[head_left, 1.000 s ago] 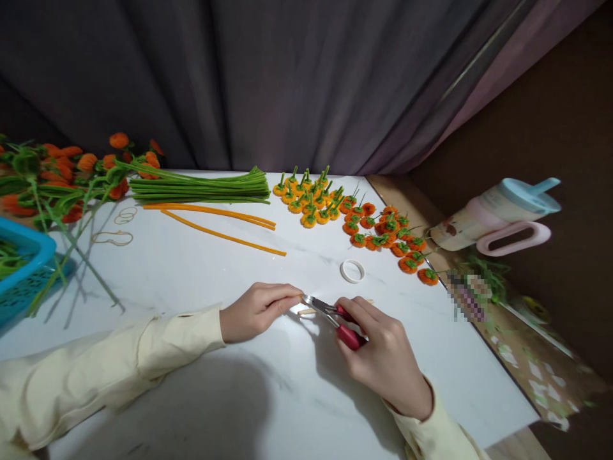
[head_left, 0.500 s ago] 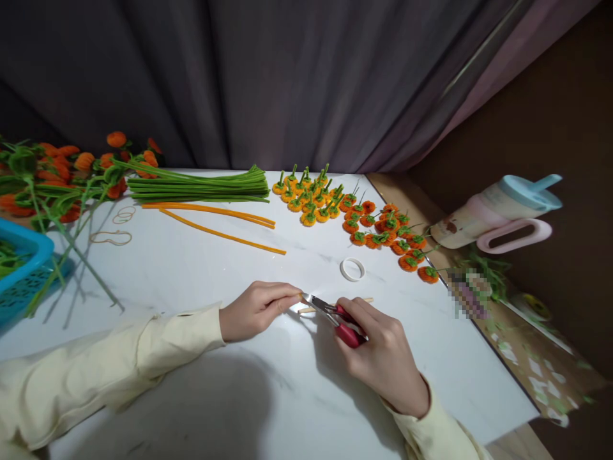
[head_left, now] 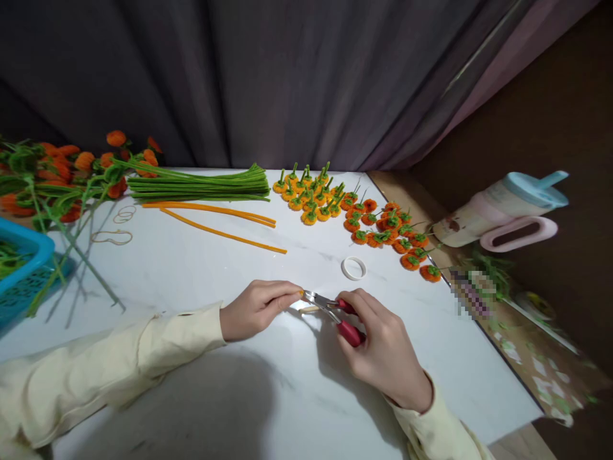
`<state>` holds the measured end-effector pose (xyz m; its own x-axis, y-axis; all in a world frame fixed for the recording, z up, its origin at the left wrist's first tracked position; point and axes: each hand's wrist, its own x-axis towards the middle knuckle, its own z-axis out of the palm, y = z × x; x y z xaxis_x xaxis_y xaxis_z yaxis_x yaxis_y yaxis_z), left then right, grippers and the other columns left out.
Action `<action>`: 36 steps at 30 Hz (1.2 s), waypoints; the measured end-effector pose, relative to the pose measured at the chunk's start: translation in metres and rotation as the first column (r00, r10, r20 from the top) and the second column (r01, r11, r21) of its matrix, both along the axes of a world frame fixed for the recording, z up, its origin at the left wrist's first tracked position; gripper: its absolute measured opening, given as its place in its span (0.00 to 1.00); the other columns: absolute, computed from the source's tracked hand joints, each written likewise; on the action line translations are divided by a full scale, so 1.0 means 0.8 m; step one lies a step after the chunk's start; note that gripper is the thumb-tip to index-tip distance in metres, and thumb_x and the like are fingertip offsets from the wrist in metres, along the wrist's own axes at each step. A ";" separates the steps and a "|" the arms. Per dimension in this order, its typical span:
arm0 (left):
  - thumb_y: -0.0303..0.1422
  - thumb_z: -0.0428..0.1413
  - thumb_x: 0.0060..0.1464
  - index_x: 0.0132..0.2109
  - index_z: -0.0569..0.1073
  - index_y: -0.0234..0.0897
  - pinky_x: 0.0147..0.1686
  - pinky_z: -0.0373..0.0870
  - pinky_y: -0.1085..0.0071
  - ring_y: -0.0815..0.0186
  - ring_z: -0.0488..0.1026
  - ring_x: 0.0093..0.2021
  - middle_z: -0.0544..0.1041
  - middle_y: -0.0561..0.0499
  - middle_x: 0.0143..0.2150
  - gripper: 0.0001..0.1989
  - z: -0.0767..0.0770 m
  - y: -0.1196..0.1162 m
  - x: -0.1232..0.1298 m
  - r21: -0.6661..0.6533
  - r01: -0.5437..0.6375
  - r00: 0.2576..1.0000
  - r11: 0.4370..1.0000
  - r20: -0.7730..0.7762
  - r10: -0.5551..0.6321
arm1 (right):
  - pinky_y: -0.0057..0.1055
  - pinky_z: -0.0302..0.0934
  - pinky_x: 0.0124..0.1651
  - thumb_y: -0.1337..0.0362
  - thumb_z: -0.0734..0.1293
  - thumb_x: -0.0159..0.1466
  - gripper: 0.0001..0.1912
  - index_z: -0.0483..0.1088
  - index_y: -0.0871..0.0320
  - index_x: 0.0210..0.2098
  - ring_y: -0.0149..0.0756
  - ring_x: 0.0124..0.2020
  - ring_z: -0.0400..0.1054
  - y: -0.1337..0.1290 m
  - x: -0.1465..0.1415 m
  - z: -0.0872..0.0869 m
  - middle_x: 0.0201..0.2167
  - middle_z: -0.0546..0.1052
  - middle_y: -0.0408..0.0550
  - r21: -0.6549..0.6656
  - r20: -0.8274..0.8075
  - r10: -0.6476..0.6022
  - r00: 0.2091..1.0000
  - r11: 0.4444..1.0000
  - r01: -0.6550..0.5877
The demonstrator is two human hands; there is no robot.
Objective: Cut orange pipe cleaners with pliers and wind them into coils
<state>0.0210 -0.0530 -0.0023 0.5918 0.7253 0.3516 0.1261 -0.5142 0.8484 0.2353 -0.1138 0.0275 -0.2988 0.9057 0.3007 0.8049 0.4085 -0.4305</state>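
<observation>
My left hand [head_left: 263,308] is closed in a pinch above the white tabletop. A tiny yellow-orange bit [head_left: 301,292] shows at its fingertips, apparently the end of a fuzzy stem; the rest is hidden by the fingers. My right hand [head_left: 385,345] is wrapped round red-handled pliers [head_left: 351,333], whose handles are spread apart. The metal jaws point left and reach up to the yellow-orange bit; whether they grip it I cannot tell. Under the pliers lies a thin wooden stick [head_left: 309,310], partly covered. Just beyond the pliers sits a white ring, like a tape roll [head_left: 354,268].
Green fuzzy stems [head_left: 198,185] lie at the back, with several orange stems [head_left: 223,231] before them. Small yellow pumpkins [head_left: 309,217] and orange pumpkins [head_left: 410,261] stand at back right. A blue basket [head_left: 45,249] and orange flowers [head_left: 61,167] are left, a tumbler [head_left: 498,211] right.
The pliers' handles have spread wider, and the right hand's fingers have loosened with them. More of the yellow-orange bit shows at my left fingertips. The left hand has barely moved.
</observation>
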 end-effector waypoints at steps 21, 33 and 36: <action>0.28 0.47 0.63 0.39 0.73 0.31 0.31 0.68 0.80 0.73 0.72 0.30 0.77 0.48 0.33 0.10 -0.001 0.001 0.001 0.117 0.003 0.999 0.993 0.042 -0.008 | 0.28 0.52 0.27 0.71 0.58 0.55 0.12 0.67 0.61 0.37 0.32 0.24 0.57 -0.002 0.000 -0.003 0.26 0.66 0.44 0.052 -0.061 0.003 0.998 0.999 0.000; 0.27 0.48 0.62 0.39 0.73 0.31 0.31 0.67 0.81 0.73 0.71 0.30 0.77 0.48 0.32 0.10 -0.001 0.001 0.000 0.129 -0.003 1.000 0.992 0.023 0.000 | 0.28 0.51 0.27 0.72 0.58 0.54 0.11 0.67 0.61 0.36 0.31 0.24 0.56 -0.002 0.001 -0.003 0.25 0.65 0.43 0.075 -0.055 0.009 0.998 0.997 -0.005; 0.27 0.48 0.62 0.39 0.73 0.30 0.30 0.67 0.80 0.73 0.71 0.30 0.77 0.48 0.32 0.10 -0.002 0.001 0.000 0.132 -0.002 1.000 0.991 0.024 -0.002 | 0.28 0.51 0.27 0.72 0.58 0.55 0.11 0.67 0.61 0.36 0.31 0.24 0.56 -0.001 0.001 -0.004 0.25 0.65 0.43 0.069 -0.052 0.007 0.999 0.998 -0.004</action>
<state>0.0213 -0.0524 -0.0036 0.5822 0.6714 0.4585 0.1067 -0.6222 0.7756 0.2359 -0.1150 0.0244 -0.2859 0.8807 0.3778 0.7795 0.4430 -0.4428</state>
